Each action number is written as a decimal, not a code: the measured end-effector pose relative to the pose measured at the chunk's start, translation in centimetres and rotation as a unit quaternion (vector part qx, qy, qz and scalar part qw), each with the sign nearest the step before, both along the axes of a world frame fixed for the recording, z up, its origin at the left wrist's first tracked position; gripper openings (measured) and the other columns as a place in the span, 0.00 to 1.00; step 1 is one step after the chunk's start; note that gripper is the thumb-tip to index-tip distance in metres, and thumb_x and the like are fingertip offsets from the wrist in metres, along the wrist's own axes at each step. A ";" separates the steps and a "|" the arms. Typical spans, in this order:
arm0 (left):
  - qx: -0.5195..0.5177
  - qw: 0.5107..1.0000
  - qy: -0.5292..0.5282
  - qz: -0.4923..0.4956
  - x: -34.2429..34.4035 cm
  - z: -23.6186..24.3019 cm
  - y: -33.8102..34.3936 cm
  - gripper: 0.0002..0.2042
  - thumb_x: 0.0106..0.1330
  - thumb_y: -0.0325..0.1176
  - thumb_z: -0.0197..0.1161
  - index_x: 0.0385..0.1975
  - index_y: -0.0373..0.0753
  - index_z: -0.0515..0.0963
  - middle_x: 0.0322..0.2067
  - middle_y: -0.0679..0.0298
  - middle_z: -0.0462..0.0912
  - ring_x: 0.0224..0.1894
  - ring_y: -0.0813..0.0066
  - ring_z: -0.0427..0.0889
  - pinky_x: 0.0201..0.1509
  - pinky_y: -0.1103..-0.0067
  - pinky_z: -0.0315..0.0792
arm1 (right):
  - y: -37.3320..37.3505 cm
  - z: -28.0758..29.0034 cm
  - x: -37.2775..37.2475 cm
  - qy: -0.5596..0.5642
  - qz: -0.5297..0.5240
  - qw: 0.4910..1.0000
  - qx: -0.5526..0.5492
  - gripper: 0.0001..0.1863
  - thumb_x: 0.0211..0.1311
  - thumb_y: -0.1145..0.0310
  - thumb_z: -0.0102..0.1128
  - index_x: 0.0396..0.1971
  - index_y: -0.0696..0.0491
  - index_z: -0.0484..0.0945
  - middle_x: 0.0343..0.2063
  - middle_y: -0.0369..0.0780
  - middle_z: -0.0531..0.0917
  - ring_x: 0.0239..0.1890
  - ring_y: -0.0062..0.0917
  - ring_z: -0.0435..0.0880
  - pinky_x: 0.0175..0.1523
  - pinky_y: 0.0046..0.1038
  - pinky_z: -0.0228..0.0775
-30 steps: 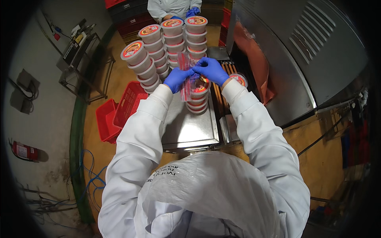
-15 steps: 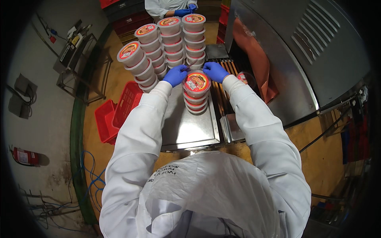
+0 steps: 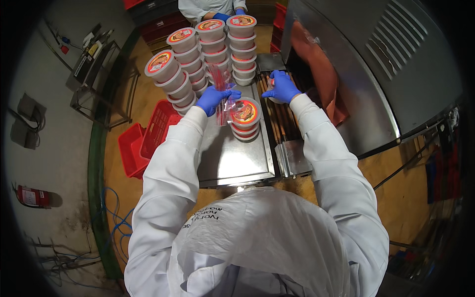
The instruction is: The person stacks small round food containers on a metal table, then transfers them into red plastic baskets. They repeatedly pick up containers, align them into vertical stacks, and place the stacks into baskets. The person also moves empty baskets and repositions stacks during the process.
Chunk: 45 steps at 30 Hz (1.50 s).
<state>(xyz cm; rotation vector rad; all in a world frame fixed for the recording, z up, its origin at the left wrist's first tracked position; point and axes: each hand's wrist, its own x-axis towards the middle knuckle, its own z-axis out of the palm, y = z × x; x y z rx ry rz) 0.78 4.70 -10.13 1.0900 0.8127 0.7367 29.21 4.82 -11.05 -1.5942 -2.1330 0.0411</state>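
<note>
My left hand (image 3: 213,100), in a blue glove, holds a bunch of clear plastic sleeves with red print (image 3: 221,81) upright beside a short stack of tubs. The top lidded tub (image 3: 246,112) of that stack has a red and yellow label. Over the roller conveyor (image 3: 278,121), my gloved right hand (image 3: 284,87) is closed on another tub (image 3: 270,88), which is mostly hidden under the fingers. The short stack stands on a steel table (image 3: 232,161) between my forearms.
Several tall stacks of white lidded tubs (image 3: 185,47) line the table's far side. A steel machine (image 3: 356,64) with an orange-red curtain (image 3: 316,64) stands right. Red crates (image 3: 131,148) sit left, below the table. Across the table is a person in white (image 3: 205,9) with blue gloves.
My right hand has moved right, from the short stack to the rollers, with a tub. The short stack is lower. My left hand now shows the sleeves raised beside it.
</note>
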 end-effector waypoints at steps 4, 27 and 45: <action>-0.009 1.000 -0.017 0.020 3.2 -1.0 -1.8 0.15 0.69 0.32 0.55 0.50 0.30 0.72 0.41 0.55 0.80 0.41 0.68 0.82 0.45 0.77 0.78 | -1.6 -0.1 -5.9 0.460 0.105 0.850 -0.234 0.27 0.52 0.57 0.69 0.46 0.60 0.72 0.33 0.44 0.80 0.41 0.32 0.81 0.48 0.31 0.73; -0.157 0.986 0.029 0.038 -3.8 -5.5 2.0 0.22 0.70 0.46 0.39 0.55 0.42 0.71 0.22 0.74 0.67 0.23 0.81 0.65 0.29 0.85 0.63 | -7.3 -3.9 -6.9 0.025 0.248 0.967 -0.057 0.25 0.47 0.64 0.67 0.45 0.56 0.71 0.41 0.50 0.75 0.47 0.45 0.75 0.53 0.38 0.68; -0.082 0.992 0.097 0.027 -1.3 -7.2 -7.3 0.16 0.66 0.37 0.56 0.52 0.41 0.70 0.38 0.67 0.74 0.43 0.78 0.73 0.45 0.75 0.71 | -9.5 -5.8 -4.9 0.779 0.174 0.363 -0.481 0.10 0.69 0.68 0.49 0.44 0.58 0.71 0.31 0.41 0.78 0.33 0.27 0.80 0.44 0.27 0.76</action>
